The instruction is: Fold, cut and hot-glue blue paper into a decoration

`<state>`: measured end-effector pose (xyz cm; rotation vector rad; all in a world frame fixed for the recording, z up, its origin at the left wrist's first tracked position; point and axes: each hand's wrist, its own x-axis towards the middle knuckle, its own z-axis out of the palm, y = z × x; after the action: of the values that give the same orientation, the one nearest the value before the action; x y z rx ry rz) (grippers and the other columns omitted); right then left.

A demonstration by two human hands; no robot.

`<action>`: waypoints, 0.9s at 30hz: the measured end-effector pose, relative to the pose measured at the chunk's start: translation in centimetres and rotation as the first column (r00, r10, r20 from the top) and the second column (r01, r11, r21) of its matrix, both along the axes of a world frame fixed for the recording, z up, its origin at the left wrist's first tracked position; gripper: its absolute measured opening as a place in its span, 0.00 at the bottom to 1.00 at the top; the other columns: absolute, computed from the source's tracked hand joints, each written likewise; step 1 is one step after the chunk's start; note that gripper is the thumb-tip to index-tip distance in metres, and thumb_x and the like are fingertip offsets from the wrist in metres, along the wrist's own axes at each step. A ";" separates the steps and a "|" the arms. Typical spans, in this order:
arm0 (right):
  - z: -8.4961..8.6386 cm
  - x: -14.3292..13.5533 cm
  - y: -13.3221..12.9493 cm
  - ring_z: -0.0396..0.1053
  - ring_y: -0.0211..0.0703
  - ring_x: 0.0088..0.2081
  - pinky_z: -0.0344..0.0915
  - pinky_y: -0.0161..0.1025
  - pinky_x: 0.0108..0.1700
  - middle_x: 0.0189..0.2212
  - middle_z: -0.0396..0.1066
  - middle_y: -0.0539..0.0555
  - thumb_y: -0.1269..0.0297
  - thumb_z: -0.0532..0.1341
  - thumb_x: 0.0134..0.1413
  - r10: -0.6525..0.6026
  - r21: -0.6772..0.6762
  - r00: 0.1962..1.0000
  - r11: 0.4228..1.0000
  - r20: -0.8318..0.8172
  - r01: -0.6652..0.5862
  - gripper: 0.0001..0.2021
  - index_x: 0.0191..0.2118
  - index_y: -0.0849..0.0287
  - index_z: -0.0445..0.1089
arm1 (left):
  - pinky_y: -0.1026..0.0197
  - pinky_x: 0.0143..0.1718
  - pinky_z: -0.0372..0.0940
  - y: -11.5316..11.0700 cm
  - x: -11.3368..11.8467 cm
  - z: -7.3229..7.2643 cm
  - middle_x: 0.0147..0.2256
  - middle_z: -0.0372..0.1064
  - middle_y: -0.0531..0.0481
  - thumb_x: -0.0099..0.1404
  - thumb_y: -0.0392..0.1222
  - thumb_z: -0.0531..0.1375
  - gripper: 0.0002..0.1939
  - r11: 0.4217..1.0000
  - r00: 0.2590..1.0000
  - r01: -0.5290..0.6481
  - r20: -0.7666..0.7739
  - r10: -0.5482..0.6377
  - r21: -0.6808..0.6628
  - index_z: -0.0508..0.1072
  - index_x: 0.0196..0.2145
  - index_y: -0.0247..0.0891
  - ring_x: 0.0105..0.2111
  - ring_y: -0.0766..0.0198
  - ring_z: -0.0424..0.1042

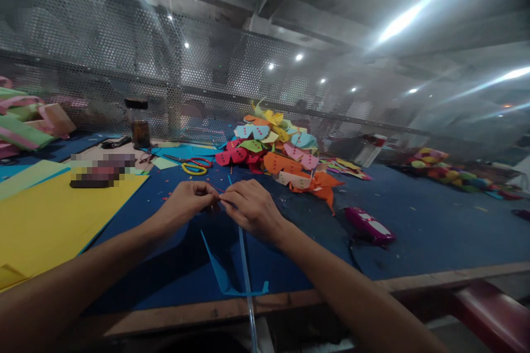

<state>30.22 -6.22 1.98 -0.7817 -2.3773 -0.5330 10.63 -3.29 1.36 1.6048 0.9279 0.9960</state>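
My left hand (192, 201) and my right hand (252, 207) meet over the blue table mat, fingertips pinched and almost touching. Between them shows a thin reddish strip (222, 194), too small and blurred to make out fully. Beneath my right hand runs a long, narrow pale-blue strip (244, 259), reaching past the table's front edge. A bent piece of blue paper (219, 273) lies nearer to me and partly under that strip. Just beyond my hands rest scissors (194, 166) with red and yellow handles, among small paper scraps.
Past my right hand is a pile of colourful cut-paper shapes (285, 149). A purple device (370, 226) lies to the right. Large yellow sheets (62, 220) cover the left side. A dark-lidded jar (139, 124) stands before the perforated metal screen (215, 66).
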 end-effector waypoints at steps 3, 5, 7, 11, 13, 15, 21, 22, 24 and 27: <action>-0.1 -0.1 0.1 0.71 0.45 0.40 0.60 0.43 0.43 0.37 0.76 0.57 0.66 0.57 0.68 -0.004 -0.082 0.995 0.997 -0.105 -0.004 0.07 0.41 0.58 0.72 | 0.61 0.28 0.65 0.0 0.0 0.0 0.21 0.75 0.50 0.50 0.46 0.63 0.08 1.000 1.000 0.002 0.003 -0.002 0.005 0.75 0.23 0.38 0.23 0.62 0.72; -0.2 -0.2 0.2 0.71 0.44 0.40 0.61 0.42 0.43 0.36 0.76 0.55 0.65 0.58 0.68 -0.007 -0.163 0.980 0.986 -0.200 -0.026 0.07 0.39 0.57 0.72 | 0.61 0.28 0.65 -0.1 0.0 0.1 0.21 0.75 0.50 0.50 0.46 0.63 0.08 1.000 1.000 0.010 -0.001 -0.010 0.011 0.75 0.23 0.38 0.24 0.62 0.73; -0.3 -0.3 0.3 0.71 0.42 0.38 0.62 0.40 0.43 0.34 0.74 0.54 0.65 0.59 0.67 -0.016 -0.256 0.954 0.965 -0.298 -0.064 0.06 0.37 0.57 0.72 | 0.60 0.29 0.67 -0.1 0.1 0.2 0.21 0.75 0.51 0.50 0.46 0.63 0.08 1.000 1.000 0.021 -0.001 -0.021 0.013 0.75 0.24 0.39 0.24 0.61 0.74; -0.1 -0.5 0.3 0.71 0.40 0.36 0.65 0.37 0.41 0.34 0.73 0.52 0.65 0.61 0.64 -0.071 -0.432 0.899 0.892 -0.432 -0.136 0.04 0.36 0.57 0.71 | 0.59 0.31 0.68 -0.3 0.1 0.5 0.22 0.75 0.52 0.50 0.46 0.64 0.08 1.000 1.000 0.024 0.016 -0.025 0.015 0.75 0.24 0.39 0.25 0.61 0.74; 0.1 -0.6 0.2 0.71 0.40 0.37 0.65 0.37 0.41 0.34 0.74 0.52 0.64 0.60 0.64 -0.099 -0.484 0.879 0.860 -0.467 -0.160 0.06 0.36 0.58 0.72 | 0.59 0.31 0.68 -0.4 0.0 0.5 0.22 0.75 0.52 0.50 0.46 0.64 0.08 0.999 0.999 0.028 0.017 -0.028 0.020 0.76 0.25 0.38 0.25 0.61 0.74; 0.3 -0.7 0.1 0.71 0.40 0.37 0.65 0.36 0.42 0.34 0.74 0.52 0.64 0.59 0.65 -0.120 -0.513 0.864 0.841 -0.489 -0.174 0.07 0.36 0.59 0.72 | 0.60 0.31 0.68 -0.4 0.0 0.5 0.22 0.75 0.52 0.51 0.46 0.64 0.08 0.999 1.000 0.029 0.011 -0.029 0.034 0.76 0.25 0.38 0.25 0.61 0.74; 0.4 -0.7 -0.1 0.72 0.40 0.36 0.65 0.36 0.41 0.33 0.75 0.51 0.64 0.62 0.62 -0.138 -0.530 0.862 0.831 -0.488 -0.168 0.05 0.36 0.59 0.73 | 0.60 0.32 0.68 -0.5 -0.1 0.5 0.24 0.76 0.51 0.53 0.46 0.63 0.08 0.999 1.000 0.020 -0.006 -0.020 0.044 0.76 0.26 0.38 0.27 0.61 0.75; 0.4 -0.7 -0.1 0.72 0.40 0.37 0.65 0.36 0.42 0.34 0.75 0.51 0.64 0.62 0.63 -0.131 -0.524 0.865 0.835 -0.485 -0.167 0.06 0.36 0.59 0.73 | 0.59 0.33 0.68 -0.5 -0.1 0.6 0.24 0.76 0.51 0.52 0.46 0.63 0.08 0.999 1.000 0.018 -0.011 -0.017 0.036 0.76 0.26 0.38 0.27 0.61 0.75; 0.4 -0.8 -0.1 0.72 0.41 0.37 0.65 0.37 0.43 0.34 0.75 0.52 0.64 0.60 0.64 -0.127 -0.514 0.866 0.842 -0.484 -0.163 0.07 0.36 0.59 0.74 | 0.59 0.33 0.69 -0.6 -0.1 0.8 0.23 0.76 0.51 0.52 0.46 0.63 0.09 1.000 1.000 0.012 -0.029 -0.011 0.028 0.76 0.25 0.38 0.27 0.60 0.75; 0.4 -0.7 0.0 0.72 0.40 0.37 0.65 0.37 0.43 0.33 0.75 0.52 0.64 0.60 0.64 -0.144 -0.528 0.854 0.832 -0.500 -0.169 0.08 0.35 0.59 0.73 | 0.60 0.33 0.68 -0.7 0.0 0.9 0.24 0.76 0.51 0.52 0.47 0.63 0.10 0.999 0.999 0.006 -0.045 -0.004 0.034 0.76 0.26 0.38 0.27 0.61 0.75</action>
<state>29.47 -6.20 2.38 -1.0015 -2.0024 0.3894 10.59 -3.98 2.31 1.6638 0.9417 0.9807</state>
